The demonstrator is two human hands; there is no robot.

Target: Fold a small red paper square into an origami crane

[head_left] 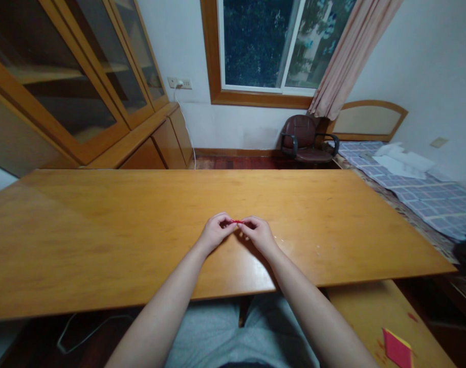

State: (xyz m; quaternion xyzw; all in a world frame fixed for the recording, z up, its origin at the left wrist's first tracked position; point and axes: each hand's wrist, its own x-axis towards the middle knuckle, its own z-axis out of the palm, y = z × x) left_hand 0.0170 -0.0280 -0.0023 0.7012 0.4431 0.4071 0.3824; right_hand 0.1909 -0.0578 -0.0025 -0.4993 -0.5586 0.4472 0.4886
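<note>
Over the middle of the wooden table (102,230), a small, thin red strip (238,222) stretches between my two hands. The fingertips of my left hand (216,232) pinch one end. My right hand (259,234) has its thumb and fingers closed on the other end. Most of the strip is covered by the fingers, so whether it is folded paper or cord cannot be made out. Both hands are close together, just above the tabletop, with a shadow beneath the right one.
Tiny pale scraps (317,249) lie right of my hands. Red and yellow paper pieces (398,348) rest on a lower wooden surface (355,306) at bottom right. Beyond the table stand a brown armchair (300,135), a bed (420,184) and a glass-doored cabinet (140,115).
</note>
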